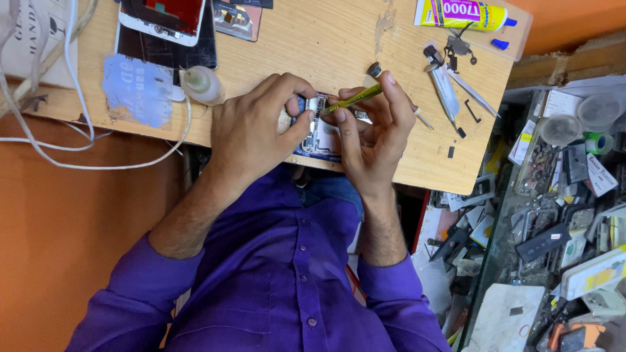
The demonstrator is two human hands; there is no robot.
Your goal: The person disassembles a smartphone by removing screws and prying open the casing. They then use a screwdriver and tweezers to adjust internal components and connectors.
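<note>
Screwdriver point(352, 99) tip points lower-left.

Opened smartphone with blue frame and exposed silver internals point(317, 133) lies flat at the wooden table's near edge. Slim yellow-green metal screwdriver with black cap point(355, 98) angles from 2 o'clock, tip on the internals.

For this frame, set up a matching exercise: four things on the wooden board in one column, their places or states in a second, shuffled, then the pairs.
Things:
1. screwdriver
2. opened phone
3. glue tube
4. tweezers

Places or states:
A. lying at the board's far right corner
B. held down by the left hand
C. gripped in the right hand
D. lying loose right of the hands

Pairs: 1-C, 2-B, 3-A, 4-D
</note>
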